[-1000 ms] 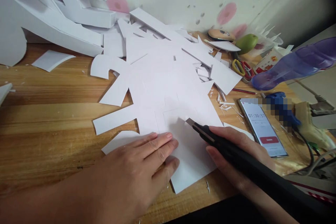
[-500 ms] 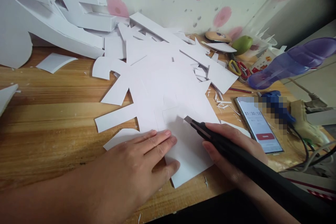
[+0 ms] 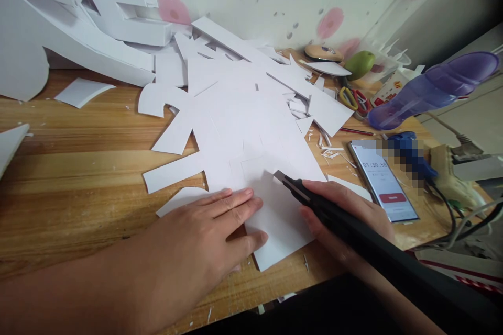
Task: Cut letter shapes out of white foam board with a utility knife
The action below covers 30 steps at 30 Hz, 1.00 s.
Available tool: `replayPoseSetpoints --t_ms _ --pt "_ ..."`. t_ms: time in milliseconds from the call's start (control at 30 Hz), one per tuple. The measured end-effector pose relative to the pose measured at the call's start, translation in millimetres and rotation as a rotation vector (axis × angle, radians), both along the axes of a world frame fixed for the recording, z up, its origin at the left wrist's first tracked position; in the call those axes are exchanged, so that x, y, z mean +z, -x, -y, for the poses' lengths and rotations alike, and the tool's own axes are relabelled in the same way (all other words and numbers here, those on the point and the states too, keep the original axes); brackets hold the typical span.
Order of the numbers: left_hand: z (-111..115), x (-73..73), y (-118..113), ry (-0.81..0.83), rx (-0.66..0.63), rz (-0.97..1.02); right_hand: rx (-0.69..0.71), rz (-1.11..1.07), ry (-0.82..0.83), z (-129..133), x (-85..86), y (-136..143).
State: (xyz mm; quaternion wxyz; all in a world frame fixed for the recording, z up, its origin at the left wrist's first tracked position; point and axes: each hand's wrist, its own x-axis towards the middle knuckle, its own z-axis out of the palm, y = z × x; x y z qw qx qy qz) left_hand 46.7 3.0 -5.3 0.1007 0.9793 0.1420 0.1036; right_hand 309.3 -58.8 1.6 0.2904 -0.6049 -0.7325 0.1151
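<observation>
My right hand (image 3: 349, 209) grips a black utility knife (image 3: 334, 217), its blade tip at the surface of a white foam board sheet (image 3: 283, 230). Faint cut lines show on the white board just ahead of the blade. My left hand (image 3: 220, 225) lies flat at the left edge of that sheet, fingers stretched out and pressing on it. Beneath and beyond the sheet spreads a pile of white board pieces (image 3: 236, 99), hard to tell apart where they overlap. A strip of board (image 3: 171, 171) juts out on the left.
A large white board structure (image 3: 98, 47) stands at the back left. On the right are a phone (image 3: 383, 178), a blue tool (image 3: 412, 154), a purple bottle (image 3: 428, 89), scissors (image 3: 353, 99) and a green fruit (image 3: 360, 65). Cables (image 3: 467, 227) run by the power strip (image 3: 451, 172).
The whole view has shifted slightly. The knife tip stays at nearly the same spot on the board, and my left hand keeps its flat hold.
</observation>
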Motion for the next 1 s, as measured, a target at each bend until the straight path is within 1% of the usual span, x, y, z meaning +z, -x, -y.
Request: replayPoseSetpoints --t_ms 133,267,367,433,533,700,800,900,1000 --pt "-3.2 5.0 1.5 0.034 -0.03 -0.044 -0.007 -0.036 0.036 0.7 2.2 1.2" --pt "-3.1 3.5 2.0 0.088 -0.018 -0.083 0.026 -0.02 0.016 2.7 2.0 1.3" --pt "-1.7 1.6 1.3 0.124 -0.007 -0.075 -0.004 -0.017 -0.014 4.2 0.1 0.3" --pt "-0.7 0.4 1.1 0.123 0.001 -0.056 -0.005 -0.006 -0.034 4.9 -0.7 -0.1" --pt "0.1 -2.0 1.3 0.099 0.014 -0.047 0.028 0.02 -0.048 6.4 -0.1 1.0" --pt "-0.5 -6.1 1.6 0.081 0.003 -0.036 -0.007 -0.001 -0.046 11.2 0.1 3.6" --pt "-0.3 -6.5 1.2 0.082 -0.004 0.007 0.007 0.009 -0.061 14.5 -1.3 2.9" --pt "0.2 -6.2 1.1 0.09 0.011 -0.008 0.014 0.017 -0.069 18.0 -1.7 3.1" --pt "0.4 -6.1 1.4 0.094 0.006 -0.015 -0.022 0.02 -0.061 22.3 -1.5 6.5"
